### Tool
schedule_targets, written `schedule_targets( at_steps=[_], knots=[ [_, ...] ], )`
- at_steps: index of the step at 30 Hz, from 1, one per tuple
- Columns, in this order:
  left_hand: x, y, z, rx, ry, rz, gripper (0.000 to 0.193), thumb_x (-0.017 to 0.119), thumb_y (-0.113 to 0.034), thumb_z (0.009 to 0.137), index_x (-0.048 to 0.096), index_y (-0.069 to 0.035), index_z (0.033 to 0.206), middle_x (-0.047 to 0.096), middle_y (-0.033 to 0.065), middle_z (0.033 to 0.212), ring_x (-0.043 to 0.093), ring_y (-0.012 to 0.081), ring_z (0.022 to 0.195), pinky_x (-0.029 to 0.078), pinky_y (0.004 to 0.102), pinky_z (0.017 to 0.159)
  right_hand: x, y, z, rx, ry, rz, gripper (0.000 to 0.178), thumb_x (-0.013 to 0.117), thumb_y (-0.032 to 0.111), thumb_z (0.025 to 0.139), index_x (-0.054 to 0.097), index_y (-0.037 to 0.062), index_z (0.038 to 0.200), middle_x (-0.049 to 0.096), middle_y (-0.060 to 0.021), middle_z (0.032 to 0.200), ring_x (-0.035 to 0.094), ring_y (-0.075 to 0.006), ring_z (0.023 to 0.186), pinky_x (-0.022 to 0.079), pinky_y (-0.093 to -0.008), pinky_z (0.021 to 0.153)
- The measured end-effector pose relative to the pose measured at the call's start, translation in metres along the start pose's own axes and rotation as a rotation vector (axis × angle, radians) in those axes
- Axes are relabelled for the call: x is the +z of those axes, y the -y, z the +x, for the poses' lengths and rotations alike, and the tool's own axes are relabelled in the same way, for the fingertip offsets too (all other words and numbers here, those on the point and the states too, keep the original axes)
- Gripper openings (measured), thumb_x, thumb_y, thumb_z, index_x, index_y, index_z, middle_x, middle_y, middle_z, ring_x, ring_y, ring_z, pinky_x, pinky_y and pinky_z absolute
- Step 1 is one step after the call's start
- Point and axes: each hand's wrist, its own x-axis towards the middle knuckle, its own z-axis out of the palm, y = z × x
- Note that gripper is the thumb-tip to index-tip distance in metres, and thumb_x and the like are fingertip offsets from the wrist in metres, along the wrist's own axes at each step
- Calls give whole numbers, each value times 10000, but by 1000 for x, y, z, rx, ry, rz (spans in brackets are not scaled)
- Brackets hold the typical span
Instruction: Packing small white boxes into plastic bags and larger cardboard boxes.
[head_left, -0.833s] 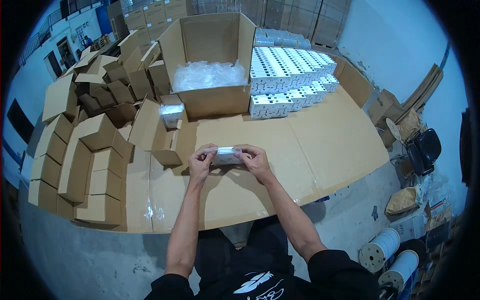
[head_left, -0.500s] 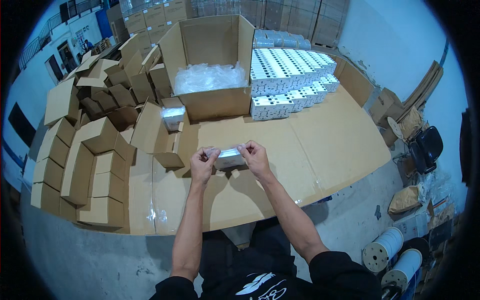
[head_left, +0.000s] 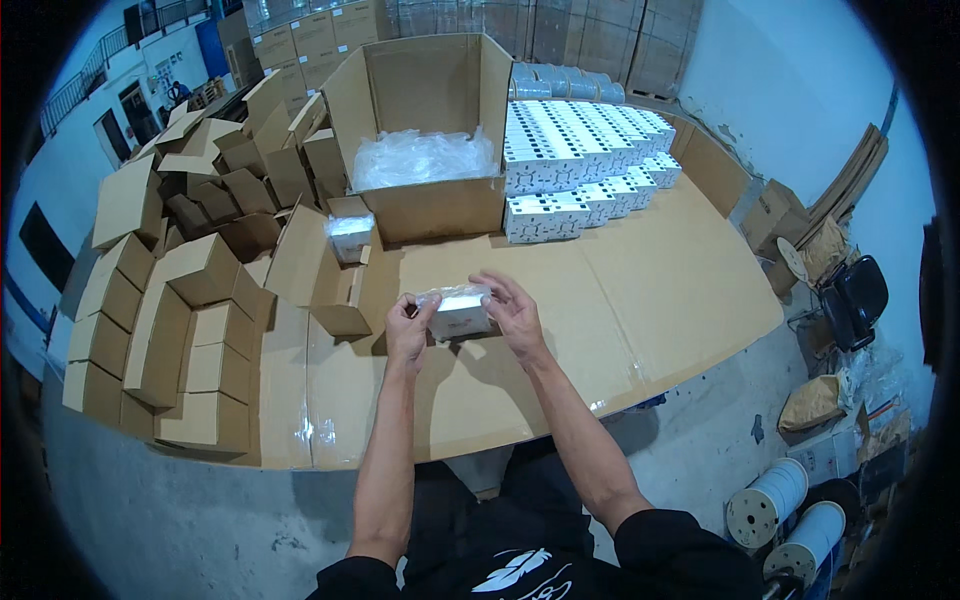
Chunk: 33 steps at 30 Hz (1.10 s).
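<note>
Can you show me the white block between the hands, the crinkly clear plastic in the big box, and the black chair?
White block [head_left: 461,319]: head view, on its front face.
Clear plastic [head_left: 425,162]: head view, middle of the heap.
Black chair [head_left: 856,303]: head view, on its dark middle.

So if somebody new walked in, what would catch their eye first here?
Probably the big open carton at the table's back, full of clear plastic, with a stack of white blocks on its right. Front and centre, the left hand and right hand are at either end of a white block. Brown boxes crowd the left side.
</note>
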Motion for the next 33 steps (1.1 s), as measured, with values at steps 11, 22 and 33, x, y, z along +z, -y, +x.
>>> schedule_targets(
  at_steps=[11, 22, 33],
  knots=[
    [7, -9, -9, -142, -31, -196, 185, 753, -131, 921, 579, -70, 935, 622, 6, 910, 566, 67, 797, 474, 252, 725, -23, 0, 0, 99, 190, -254, 309, 639, -1, 944, 655, -1, 1253, 694, -62, 1087, 620, -84, 881, 511, -215, 707],
    [23, -47, -26, 706, 353, 879, 411, 762, -28, 826, 627, -26, 1214, 662, 130, 1180, 626, 284, 1138, 497, 402, 997, -26, 4, 5, 134, 180, -235, 298, 675, 35, 938, 666, 18, 1236, 684, -22, 998, 592, -58, 805, 466, -211, 652],
    [-1, -9, 2, 40, 290, 280, 377, 775, -93, 891, 628, -18, 1230, 673, 46, 1051, 634, 126, 946, 539, 288, 824, -22, 22, 20, 161, 170, -516, 334, 734, 102, 901, 692, 55, 1229, 715, -77, 999, 627, -108, 758, 525, -263, 649]
  ],
)
